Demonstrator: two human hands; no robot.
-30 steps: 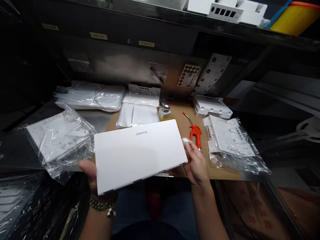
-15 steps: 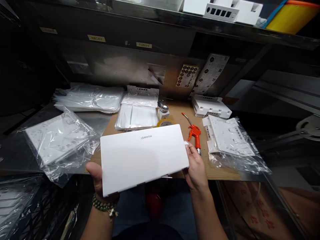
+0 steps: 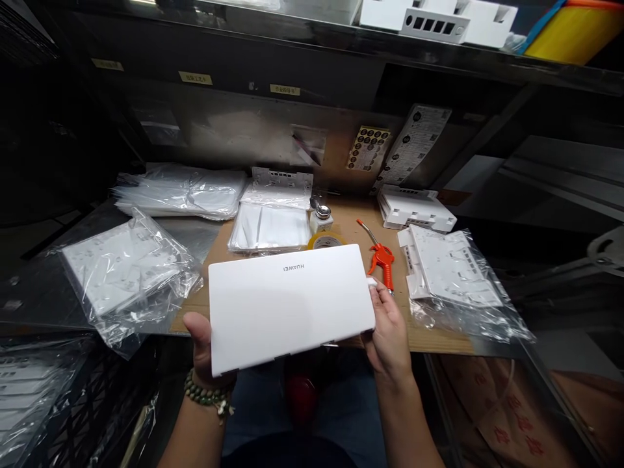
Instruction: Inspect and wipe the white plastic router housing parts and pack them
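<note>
A white plastic cover [image 3: 292,312], with HUAWEI printed upside down near its far edge, is held over the bench front. My left hand [image 3: 202,344] supports its left end from below. The left thumb sticks up beside the edge, and the left fingers are hidden under the cover. At the right end, my right hand [image 3: 390,331] grips the cover. A small white piece [image 3: 372,281] shows at the right fingertips; I cannot make out what it is. Just beyond the cover are a yellow tape roll [image 3: 325,241] and an orange air blow gun [image 3: 383,257].
Bagged white housings lie at left [image 3: 127,260] and right [image 3: 448,266]. More white housings [image 3: 416,209] are stacked behind. Plastic bags [image 3: 185,192] are piled at back left, near a small pump bottle [image 3: 322,220]. A metal shelf [image 3: 312,39] overhangs the bench.
The view has shifted slightly, and the cover with both hands sits a little further right in it. The grip on the cover looks the same.
</note>
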